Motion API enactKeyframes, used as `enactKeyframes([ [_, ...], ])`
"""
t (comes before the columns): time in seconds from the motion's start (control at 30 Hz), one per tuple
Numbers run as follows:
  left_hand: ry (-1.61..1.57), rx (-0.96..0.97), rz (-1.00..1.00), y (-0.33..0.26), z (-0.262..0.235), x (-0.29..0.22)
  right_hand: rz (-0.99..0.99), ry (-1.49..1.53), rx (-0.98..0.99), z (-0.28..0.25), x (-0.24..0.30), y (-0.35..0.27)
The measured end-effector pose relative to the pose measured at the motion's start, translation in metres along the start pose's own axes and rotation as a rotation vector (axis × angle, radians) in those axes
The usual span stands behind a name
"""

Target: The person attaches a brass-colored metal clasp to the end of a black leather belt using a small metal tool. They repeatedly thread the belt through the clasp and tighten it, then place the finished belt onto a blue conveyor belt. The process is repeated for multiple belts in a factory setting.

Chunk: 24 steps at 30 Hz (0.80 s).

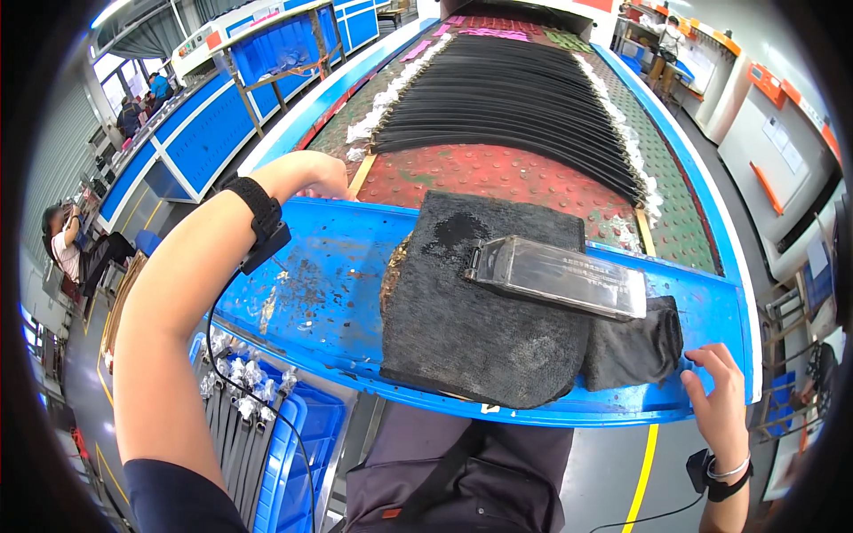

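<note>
**Left hand [324, 176] at a slim yellow bar [362, 176], right hand [718, 382] near a crumpled dark-grey cloth [638, 348]**

A blue metal table [329, 275] with worn paint spans the near side. On it lies a thick, square-ish black fabric pad [480, 342], darker in one patch, its far edge overlapping a studded red-and-green bed [426, 173]. A long, clear plastic case [564, 277] rests slantwise on the pad, and the cloth sits against the pad's right side; all three are between the two hands. Below the table at left, a blue plastic bin [306, 431] stands beside flat dark straps [238, 435] with clear-wrapped ends.

Beyond the pad, a row of long, thin black strips [498, 98] lies crosswise on the bed, white wrapping along both ends. Its near left corner is just past the left hand; the right hand is well apart from it. The yellow bar emerges from under that corner toward the left hand.

The left hand's fingers are curled and partly hidden, so whether they grip the bar cannot be told. The right hand's thumb and bent fingers are apart, holding nothing, beside the cloth over the table's right edge.
</note>
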<state>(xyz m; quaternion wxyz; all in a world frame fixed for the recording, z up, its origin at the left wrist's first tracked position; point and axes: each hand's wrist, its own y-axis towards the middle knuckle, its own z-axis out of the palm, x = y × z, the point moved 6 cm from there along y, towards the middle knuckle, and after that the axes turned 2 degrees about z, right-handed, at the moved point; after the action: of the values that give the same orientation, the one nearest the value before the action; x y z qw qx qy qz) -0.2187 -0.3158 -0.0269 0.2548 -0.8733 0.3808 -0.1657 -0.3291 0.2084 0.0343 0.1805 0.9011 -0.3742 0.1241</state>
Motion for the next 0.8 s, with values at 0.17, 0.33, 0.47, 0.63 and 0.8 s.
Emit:
enactKeyframes([
  [0.17,0.113,-0.154,0.161,-0.003,0.000,0.006,0.001,0.042,-0.057,0.011,-0.014,-0.010],
  [0.33,-0.300,-0.769,0.301,-0.087,-0.023,-0.020,-0.039,0.025,-0.291,0.017,-0.028,-0.021],
  [0.47,-0.702,-0.841,0.748,-0.217,-0.018,-0.096,-0.061,-0.012,-0.407,0.016,-0.032,-0.031],
  [0.63,-0.659,-0.864,1.324,-0.356,0.029,-0.162,-0.022,-0.014,-0.455,0.028,-0.029,-0.038],
  [0.8,-0.750,-0.761,1.651,-0.379,0.065,-0.206,0.023,-0.004,-0.519,0.026,-0.037,-0.045],
])
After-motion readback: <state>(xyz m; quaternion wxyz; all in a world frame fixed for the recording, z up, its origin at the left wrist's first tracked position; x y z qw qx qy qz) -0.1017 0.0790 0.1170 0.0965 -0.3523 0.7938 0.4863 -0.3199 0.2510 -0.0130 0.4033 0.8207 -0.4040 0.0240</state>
